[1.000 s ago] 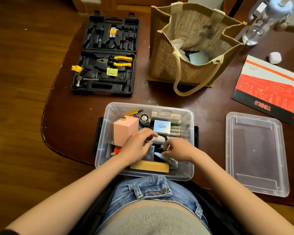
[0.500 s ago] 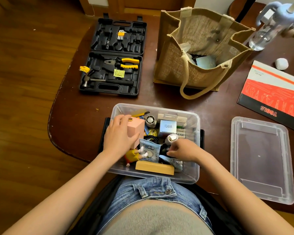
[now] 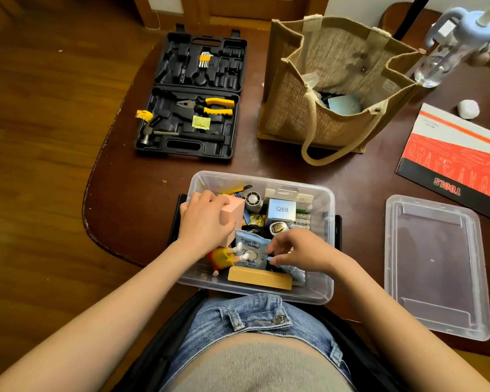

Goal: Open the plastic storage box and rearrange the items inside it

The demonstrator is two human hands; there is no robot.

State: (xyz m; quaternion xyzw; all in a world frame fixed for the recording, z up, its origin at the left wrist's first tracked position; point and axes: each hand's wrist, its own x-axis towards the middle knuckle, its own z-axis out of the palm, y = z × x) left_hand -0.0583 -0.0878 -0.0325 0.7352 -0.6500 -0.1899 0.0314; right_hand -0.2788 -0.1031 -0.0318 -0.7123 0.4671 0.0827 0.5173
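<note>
A: Which hand lies to the left?

B: The left hand (image 3: 207, 222). Its forearm runs up from the lower-left corner, bare, and the wrist bends slightly inward. The palm faces down, fingers curled over and gripping a pink block (image 3: 232, 215), knuckles uppermost.

A: And the right hand (image 3: 303, 250)?

B: Its forearm enters from the lower right, also bare. The hand points leftward, palm down. The fingers (image 3: 276, 244) are spread and loosely bent, tips low; whether they pinch anything cannot be told.

A: Do the hands touch?

B: No; they are near, with a gap between them.
</note>
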